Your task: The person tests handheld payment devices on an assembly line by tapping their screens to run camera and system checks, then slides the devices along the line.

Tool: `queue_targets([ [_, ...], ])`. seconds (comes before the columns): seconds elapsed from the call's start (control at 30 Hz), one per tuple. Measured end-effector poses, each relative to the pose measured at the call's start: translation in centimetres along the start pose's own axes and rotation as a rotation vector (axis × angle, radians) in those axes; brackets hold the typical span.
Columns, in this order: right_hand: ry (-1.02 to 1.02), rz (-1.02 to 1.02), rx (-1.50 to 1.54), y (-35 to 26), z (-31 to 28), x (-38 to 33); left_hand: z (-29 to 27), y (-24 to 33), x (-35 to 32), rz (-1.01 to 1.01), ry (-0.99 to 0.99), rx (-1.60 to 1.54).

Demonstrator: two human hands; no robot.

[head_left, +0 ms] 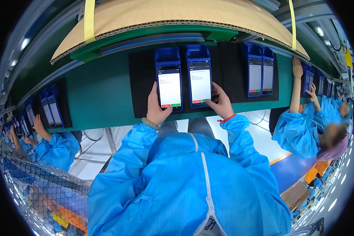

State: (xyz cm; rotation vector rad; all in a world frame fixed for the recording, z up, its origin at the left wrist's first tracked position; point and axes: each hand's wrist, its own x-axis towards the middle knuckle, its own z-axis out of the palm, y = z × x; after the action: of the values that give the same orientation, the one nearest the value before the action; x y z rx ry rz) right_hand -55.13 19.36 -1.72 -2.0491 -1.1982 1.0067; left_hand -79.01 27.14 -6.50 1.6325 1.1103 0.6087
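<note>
Two blue handheld payment terminals lie side by side in front of me, the left terminal [169,84] and the right terminal [200,80]. Both screens are lit white, with a red and a green button along the bottom. My left hand [157,109] grips the left terminal's lower edge, fingers along its left side and thumb by the green button. Around the lower right corner of the right terminal my right hand [223,104] is closed, its thumb at that screen's green button. The fingertips behind the casings are partly hidden.
Under the terminals is a black mat [139,78] on a green bench [94,94]. Two more terminals [260,72] lie to the right. A cardboard sheet [185,17] on a shelf overhangs the bench's far side. Co-workers in blue sleeves handle terminals at both sides.
</note>
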Motion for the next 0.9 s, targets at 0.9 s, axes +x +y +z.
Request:
queue_targets([
  [0.9,0.206,-0.132,0.676,-0.3,3.6,4.5,-1.7,-0.5,0.3,0.313,0.040,-0.197],
])
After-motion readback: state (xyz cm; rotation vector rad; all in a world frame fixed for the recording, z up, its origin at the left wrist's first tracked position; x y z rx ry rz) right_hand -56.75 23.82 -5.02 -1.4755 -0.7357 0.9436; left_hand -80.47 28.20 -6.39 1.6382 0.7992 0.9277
